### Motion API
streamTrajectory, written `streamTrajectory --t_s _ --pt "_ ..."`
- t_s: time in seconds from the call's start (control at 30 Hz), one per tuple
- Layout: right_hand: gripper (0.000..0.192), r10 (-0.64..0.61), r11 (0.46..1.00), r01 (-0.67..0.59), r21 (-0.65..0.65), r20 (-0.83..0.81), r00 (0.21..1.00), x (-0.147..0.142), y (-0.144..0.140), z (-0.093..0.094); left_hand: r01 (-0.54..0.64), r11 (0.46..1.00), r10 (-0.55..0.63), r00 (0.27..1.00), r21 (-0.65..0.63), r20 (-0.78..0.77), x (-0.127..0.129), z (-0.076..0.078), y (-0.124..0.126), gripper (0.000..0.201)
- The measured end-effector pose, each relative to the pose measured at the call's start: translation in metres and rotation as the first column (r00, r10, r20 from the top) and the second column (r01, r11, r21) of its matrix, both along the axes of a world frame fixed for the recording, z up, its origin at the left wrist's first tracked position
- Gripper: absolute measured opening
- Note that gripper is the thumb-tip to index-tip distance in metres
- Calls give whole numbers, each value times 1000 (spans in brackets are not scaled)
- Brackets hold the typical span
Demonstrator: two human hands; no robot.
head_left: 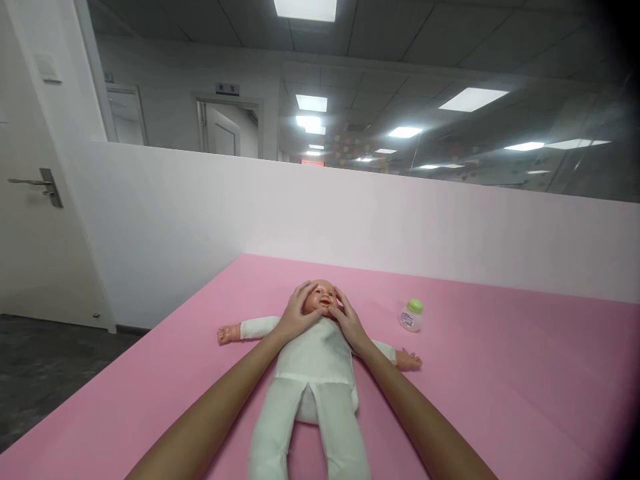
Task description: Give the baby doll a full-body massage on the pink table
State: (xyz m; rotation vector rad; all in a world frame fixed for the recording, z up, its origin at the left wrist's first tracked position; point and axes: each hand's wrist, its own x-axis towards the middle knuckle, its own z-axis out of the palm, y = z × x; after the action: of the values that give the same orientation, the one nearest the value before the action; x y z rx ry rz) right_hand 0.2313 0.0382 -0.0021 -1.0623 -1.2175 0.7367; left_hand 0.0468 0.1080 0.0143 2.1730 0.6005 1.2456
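Observation:
A baby doll [314, 353] with a white cloth body lies on its back, its head toward the far side and both arms spread out. My left hand [299, 315] cups the left side of the doll's head, fingers along the temple and thumb by the chin. Against the other cheek curves my right hand [349, 323], its thumb also close to the chin. Between my palms the doll's face [325, 295] shows, mouth open. To the right of the doll stands a small clear bottle [410, 319] with a green cap and a printed label.
A pink tabletop [475, 380] lies under everything. Along its far side runs a low white wall [375, 213] with glass above it. At the left are a white door [35, 233] with a metal handle and a dark floor [50, 373].

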Motion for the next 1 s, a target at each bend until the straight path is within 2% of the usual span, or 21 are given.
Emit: streamTrajectory --t_s 0.2,0.43,0.63,0.83,1.0 --pt "68 5 1000 -5 -3 -34 999 0 2 -1 11 1000 -11 1000 7 1 0 -1 1 67" --pt "76 28 1000 -27 13 -24 999 -2 -2 2 5 1000 -5 1000 -3 -4 0 -1 1 67" --pt "67 20 1000 -20 -8 -53 998 -2 -1 3 36 999 -36 999 11 3 -1 2 2 52" --pt "81 20 999 -20 25 -12 1000 -2 -6 4 23 1000 -23 1000 6 3 -1 0 2 62" --pt "73 8 1000 -8 5 -8 1000 -1 -2 2 34 999 -34 999 14 3 -2 0 2 59"
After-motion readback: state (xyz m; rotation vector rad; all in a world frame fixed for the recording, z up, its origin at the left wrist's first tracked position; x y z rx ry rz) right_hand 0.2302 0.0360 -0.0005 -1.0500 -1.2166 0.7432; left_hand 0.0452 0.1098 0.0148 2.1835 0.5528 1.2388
